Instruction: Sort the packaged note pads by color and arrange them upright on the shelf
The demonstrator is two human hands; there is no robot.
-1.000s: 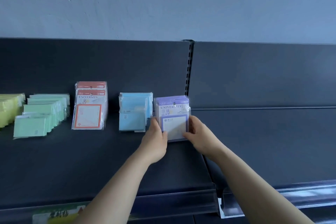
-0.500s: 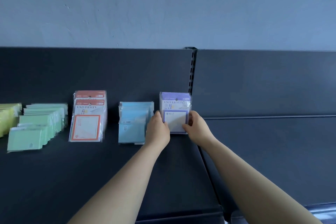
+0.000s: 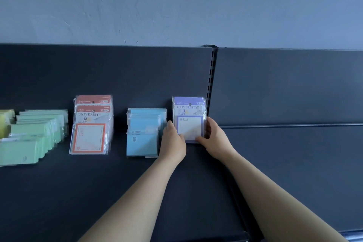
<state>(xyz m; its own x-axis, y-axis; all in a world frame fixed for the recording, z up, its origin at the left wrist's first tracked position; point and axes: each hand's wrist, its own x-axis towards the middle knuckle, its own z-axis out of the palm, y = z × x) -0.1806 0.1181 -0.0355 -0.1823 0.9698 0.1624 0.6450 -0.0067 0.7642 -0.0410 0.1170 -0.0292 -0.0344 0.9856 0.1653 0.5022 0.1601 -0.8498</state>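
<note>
Fingers (image 3: 209, 126) of the left hand (image 3: 173, 142) and right hand (image 3: 214, 138) pinch the purple pads (image 3: 189, 119) by their side edges, upright at the shelf's (image 3: 110, 186) far right, just right of the blue pads (image 3: 144, 135).

The purple pads (image 3: 189, 119) are printed with a purple header band, dark "UNIVERSITY" lettering on white, and a white note square framed in purple. The red pads (image 3: 91, 125) are given a red header, the same lettering, and a white square bordered in orange-red. The blue pads (image 3: 144, 133) are faced in plain light blue, with a small dark mark on the front one. The green pads (image 3: 33, 139) are coloured plain mint, likewise marked. The yellow pads (image 3: 5, 122) are pale yellow. The shelf (image 3: 78, 192) and back panel (image 3: 137, 76) are finished in dark grey; the wall (image 3: 176, 6) is painted pale blue-grey.
</note>
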